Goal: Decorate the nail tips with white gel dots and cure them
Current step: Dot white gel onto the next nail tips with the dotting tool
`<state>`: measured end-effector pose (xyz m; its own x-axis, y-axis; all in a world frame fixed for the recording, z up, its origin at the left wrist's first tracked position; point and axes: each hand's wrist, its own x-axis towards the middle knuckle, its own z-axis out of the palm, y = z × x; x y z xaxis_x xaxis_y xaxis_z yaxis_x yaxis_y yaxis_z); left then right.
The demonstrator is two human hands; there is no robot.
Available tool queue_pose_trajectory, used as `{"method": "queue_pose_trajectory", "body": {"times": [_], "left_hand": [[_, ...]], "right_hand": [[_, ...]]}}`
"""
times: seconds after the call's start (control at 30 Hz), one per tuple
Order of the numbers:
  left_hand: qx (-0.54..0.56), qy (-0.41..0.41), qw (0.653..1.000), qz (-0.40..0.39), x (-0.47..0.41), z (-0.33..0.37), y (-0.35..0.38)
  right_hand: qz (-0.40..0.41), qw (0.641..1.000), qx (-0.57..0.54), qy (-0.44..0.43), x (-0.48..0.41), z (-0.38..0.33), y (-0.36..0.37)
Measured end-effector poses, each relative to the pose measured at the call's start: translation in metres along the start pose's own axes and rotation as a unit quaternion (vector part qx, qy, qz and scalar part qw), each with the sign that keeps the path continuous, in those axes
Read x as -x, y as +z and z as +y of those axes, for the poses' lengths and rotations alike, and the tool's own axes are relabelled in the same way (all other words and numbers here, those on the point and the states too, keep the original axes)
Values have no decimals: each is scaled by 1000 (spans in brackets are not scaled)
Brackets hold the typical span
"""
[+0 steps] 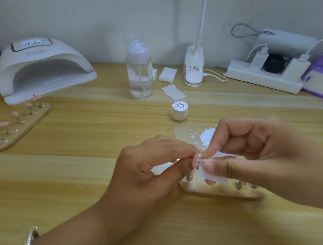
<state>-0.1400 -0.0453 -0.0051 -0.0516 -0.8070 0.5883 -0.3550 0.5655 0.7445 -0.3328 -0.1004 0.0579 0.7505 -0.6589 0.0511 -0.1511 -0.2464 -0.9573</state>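
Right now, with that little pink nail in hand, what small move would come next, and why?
Probably a light dab of the white wipe along the edge of the nail tip, clear of the dots: the right hand pinches the wipe right beside the tip, which the left hand holds.

Pale wall [88, 10] running behind wood-grain table [55, 181]; clip lamp [193, 67] standing at back edge; light falling soft, even

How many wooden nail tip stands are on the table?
2: left stand, in front of the curing lamp; near stand, at the middle, partly behind the left hand and right hand.
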Motion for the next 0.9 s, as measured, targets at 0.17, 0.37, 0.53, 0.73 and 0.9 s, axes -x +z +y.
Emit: {"method": "queue_pose_trajectory", "body": {"times": [0.17, 0.37, 0.53, 0.73, 0.9], "left_hand": [[0, 1, 1000, -2, 0, -1, 0], [2, 2, 1000, -1, 0, -1, 0], [6, 0, 1000, 4, 0, 0, 1], [2, -4, 1000, -2, 0, -1, 0], [-4, 0, 1000, -6, 0, -1, 0]], "right_hand": [[1, 1000, -5, 5, 0, 1, 0], [3, 1000, -3, 7, 0, 1, 0], [1, 1000, -6, 10, 0, 1, -2], [-6, 1000, -9, 14, -1, 2, -3], [-10, 1000, -3, 14, -1, 4, -4]]}}
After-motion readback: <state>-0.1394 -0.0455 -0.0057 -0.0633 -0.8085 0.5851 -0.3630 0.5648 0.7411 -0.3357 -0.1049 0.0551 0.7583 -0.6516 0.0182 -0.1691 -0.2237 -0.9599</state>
